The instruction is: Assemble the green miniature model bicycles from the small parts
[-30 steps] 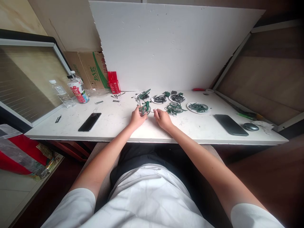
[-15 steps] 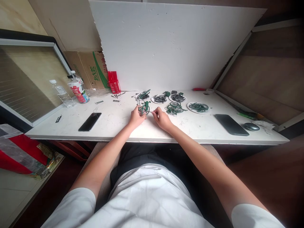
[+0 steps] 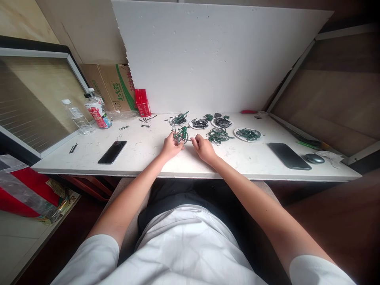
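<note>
A small green and black model bicycle (image 3: pixel 181 134) is held upright near the middle of the table by my left hand (image 3: pixel 172 146). Just to its right, my right hand (image 3: pixel 203 147) is closed in a pinch on a thin dark piece that points toward the model's wheel. What that piece is cannot be made out. Right of my right hand lies a pile of green bicycle parts (image 3: pixel 219 135). Behind my hands, white plates hold black parts (image 3: pixel 200 123), green parts (image 3: pixel 179 118) and black wheels (image 3: pixel 222 122).
The white table (image 3: pixel 142 158) bears a phone (image 3: pixel 113 152), a dark flat case (image 3: pixel 289 156), a mouse (image 3: pixel 314 158), a plate of green parts (image 3: pixel 248 134) and small loose pieces (image 3: pixel 124 127). Bottles (image 3: pixel 98 113) and a red box (image 3: pixel 143 102) stand at the back left.
The model bicycle has shifted very slightly to the right in my left hand. My right hand has hardly moved.
</note>
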The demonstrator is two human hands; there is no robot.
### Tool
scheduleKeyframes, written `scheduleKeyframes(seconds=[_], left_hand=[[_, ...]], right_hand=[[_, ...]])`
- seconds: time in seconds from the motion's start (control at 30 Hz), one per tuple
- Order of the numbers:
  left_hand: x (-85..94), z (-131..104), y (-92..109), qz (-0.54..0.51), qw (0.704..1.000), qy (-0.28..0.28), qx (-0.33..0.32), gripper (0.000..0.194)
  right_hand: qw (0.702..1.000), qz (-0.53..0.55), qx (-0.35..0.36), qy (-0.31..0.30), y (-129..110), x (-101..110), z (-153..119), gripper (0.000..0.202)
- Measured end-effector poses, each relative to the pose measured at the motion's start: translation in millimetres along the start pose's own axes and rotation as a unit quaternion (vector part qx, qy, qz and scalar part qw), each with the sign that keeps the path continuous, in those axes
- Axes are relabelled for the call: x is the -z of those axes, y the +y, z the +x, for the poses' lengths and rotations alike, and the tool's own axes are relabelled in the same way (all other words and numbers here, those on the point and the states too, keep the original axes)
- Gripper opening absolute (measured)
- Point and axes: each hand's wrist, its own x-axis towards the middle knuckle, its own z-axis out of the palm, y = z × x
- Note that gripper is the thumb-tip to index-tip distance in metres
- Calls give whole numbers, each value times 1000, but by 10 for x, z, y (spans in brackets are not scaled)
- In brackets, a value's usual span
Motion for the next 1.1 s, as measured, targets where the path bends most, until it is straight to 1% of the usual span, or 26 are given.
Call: scheduleKeyframes(seconds=[0.17,0.37,0.5,0.57,0.63,0.7,0.8,0.87,0.97,1.1], left_hand=[[-5,-4,10,12,1000,-6,11,42],[-15,4,-19,11,1000,-2,5,39],[-39,-3,-24,47,999,23,7,36],[-48,-8,-18,59,998,35,10,35],[-49,-10,-13,72,997,39,12,35],[-43,-5,-15,80,996,39,12,33],[-33,12,-30,59,997,43,15,32],[-31,23,-35,35,998,44,16,32],[-35,27,-25,14,999,40,10,32],[-41,18,-14,11,999,30,9,33]], right_hand=[[1000,25,-8,-2,-11,14,-13,39],[999,45,-27,-3,-29,19,-9,44],[999,27,-44,-10,-62,26,-14,42],[999,21,-49,-13,-77,26,-23,35],[999,25,-40,-19,-80,20,-32,26],[999,33,-17,-21,-69,7,-36,21],[999,42,13,-17,-32,-15,-28,23],[999,43,21,-16,-2,-26,-18,25],[999,35,21,-12,31,-35,-3,27],[1000,23,13,-3,33,-32,2,31]])
